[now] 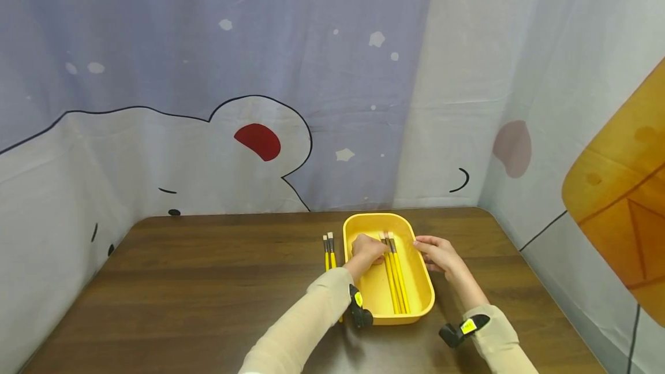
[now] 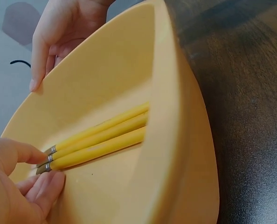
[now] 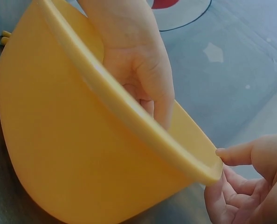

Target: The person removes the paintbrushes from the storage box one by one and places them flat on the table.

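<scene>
Three yellow-handled paintbrushes (image 1: 399, 276) lie side by side in a yellow plastic tray (image 1: 374, 301), their pale bristles toward the far end. My left hand (image 1: 368, 248) reaches inside and pinches the paintbrushes at their metal ferrules, thumb on one side and fingers on the other in the left wrist view. Over the tray's far right side, my right hand (image 1: 439, 254) pinches the rim, with the thumb on top and fingers curled beneath in the right wrist view. The bristles are hidden behind the left fingers in the left wrist view.
More yellow paintbrushes (image 1: 333, 260) lie on the brown wooden table (image 1: 218, 281), just left of the tray and partly behind the left forearm. A printed curtain (image 1: 343, 85) hangs behind the table and along its sides.
</scene>
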`<control>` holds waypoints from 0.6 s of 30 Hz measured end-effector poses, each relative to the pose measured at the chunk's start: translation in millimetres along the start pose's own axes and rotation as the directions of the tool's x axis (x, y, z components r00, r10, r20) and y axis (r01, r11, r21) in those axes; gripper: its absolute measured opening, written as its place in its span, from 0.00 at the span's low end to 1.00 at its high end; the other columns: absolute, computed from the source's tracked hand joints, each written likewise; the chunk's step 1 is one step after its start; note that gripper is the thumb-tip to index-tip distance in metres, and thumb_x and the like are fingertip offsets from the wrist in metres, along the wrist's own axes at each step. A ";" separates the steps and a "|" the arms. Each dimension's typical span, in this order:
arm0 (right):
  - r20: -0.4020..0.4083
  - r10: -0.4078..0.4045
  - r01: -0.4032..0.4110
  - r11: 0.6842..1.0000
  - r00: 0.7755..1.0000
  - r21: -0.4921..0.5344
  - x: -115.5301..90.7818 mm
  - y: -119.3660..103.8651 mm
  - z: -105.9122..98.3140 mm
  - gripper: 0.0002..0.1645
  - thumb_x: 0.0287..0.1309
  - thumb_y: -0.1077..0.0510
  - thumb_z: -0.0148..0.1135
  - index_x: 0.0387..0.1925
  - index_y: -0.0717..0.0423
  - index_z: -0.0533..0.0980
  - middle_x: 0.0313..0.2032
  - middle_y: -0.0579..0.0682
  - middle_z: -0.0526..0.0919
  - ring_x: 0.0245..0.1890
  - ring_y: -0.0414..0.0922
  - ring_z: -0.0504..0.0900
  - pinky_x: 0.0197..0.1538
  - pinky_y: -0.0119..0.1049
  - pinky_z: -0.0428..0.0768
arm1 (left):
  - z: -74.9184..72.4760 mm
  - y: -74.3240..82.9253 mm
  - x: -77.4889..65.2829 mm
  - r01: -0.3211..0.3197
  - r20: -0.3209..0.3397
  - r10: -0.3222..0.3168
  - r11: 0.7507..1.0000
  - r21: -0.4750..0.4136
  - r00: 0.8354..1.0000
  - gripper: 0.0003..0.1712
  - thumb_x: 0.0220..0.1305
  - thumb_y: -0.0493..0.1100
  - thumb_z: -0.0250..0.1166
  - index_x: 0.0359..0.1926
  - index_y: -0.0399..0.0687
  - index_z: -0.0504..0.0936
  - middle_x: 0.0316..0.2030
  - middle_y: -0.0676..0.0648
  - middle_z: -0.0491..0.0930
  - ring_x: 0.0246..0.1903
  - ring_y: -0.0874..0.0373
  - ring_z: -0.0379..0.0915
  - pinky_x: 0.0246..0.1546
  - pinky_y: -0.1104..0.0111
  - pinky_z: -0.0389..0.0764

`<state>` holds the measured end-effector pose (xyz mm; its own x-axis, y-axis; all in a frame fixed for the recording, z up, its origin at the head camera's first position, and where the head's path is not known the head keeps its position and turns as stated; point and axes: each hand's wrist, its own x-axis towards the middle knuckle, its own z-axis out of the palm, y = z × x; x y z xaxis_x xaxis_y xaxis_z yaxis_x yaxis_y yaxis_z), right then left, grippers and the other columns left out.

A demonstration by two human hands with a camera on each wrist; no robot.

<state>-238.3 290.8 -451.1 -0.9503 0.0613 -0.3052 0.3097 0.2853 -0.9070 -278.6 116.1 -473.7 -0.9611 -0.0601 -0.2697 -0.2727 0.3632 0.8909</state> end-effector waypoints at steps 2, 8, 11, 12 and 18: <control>-0.003 0.001 -0.001 1.000 1.000 0.001 0.0 -0.1 0.3 0.30 0.66 0.54 0.55 0.63 0.67 0.65 0.37 0.50 0.82 0.28 0.36 0.80 0.32 0.28 0.84 | 0.4 -0.9 0.3 -0.016 0.003 0.016 1.000 0.006 1.000 0.13 0.47 0.38 0.72 0.13 0.44 0.77 0.11 0.50 0.75 0.16 0.53 0.81 0.17 0.70 0.82; -0.014 0.005 -0.005 1.000 1.000 -0.002 0.3 -1.0 1.2 0.30 0.65 0.53 0.56 0.62 0.68 0.66 0.41 0.53 0.83 0.29 0.37 0.81 0.31 0.28 0.83 | 2.2 -3.0 1.0 -0.089 -0.024 0.091 0.994 0.070 0.996 0.03 0.45 0.36 0.72 0.23 0.40 0.85 0.16 0.50 0.80 0.13 0.58 0.79 0.14 0.73 0.80; -0.016 0.007 -0.007 1.000 1.000 -0.012 0.4 -0.9 1.3 0.30 0.65 0.52 0.56 0.62 0.67 0.67 0.41 0.54 0.82 0.29 0.37 0.80 0.31 0.28 0.83 | 2.9 -3.2 0.8 -0.102 -0.044 0.107 0.990 0.098 0.993 0.07 0.42 0.34 0.73 0.28 0.40 0.87 0.22 0.47 0.84 0.13 0.59 0.79 0.13 0.75 0.79; -0.017 0.007 -0.008 1.000 1.000 -0.016 0.2 -0.8 1.2 0.30 0.65 0.52 0.56 0.62 0.67 0.67 0.41 0.54 0.82 0.29 0.37 0.80 0.31 0.28 0.83 | 3.0 -3.1 0.5 -0.105 -0.048 0.110 0.989 0.107 0.993 0.08 0.42 0.34 0.73 0.29 0.40 0.87 0.23 0.47 0.85 0.14 0.60 0.79 0.13 0.75 0.79; -0.020 0.013 -0.013 1.000 1.000 -0.026 -1.4 -1.0 1.1 0.30 0.66 0.52 0.56 0.62 0.67 0.67 0.40 0.51 0.82 0.29 0.36 0.80 0.30 0.28 0.83 | 4.0 -3.5 -1.5 -0.134 -0.061 0.146 0.978 0.159 0.987 0.12 0.42 0.33 0.71 0.13 0.47 0.77 0.09 0.56 0.69 0.07 0.66 0.61 0.07 0.80 0.64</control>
<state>-237.2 289.3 -450.1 -0.9468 0.0839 -0.3108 0.3212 0.3093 -0.8951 -276.0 118.7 -477.9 -0.9915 -0.0632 -0.1141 -0.1303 0.5114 0.8494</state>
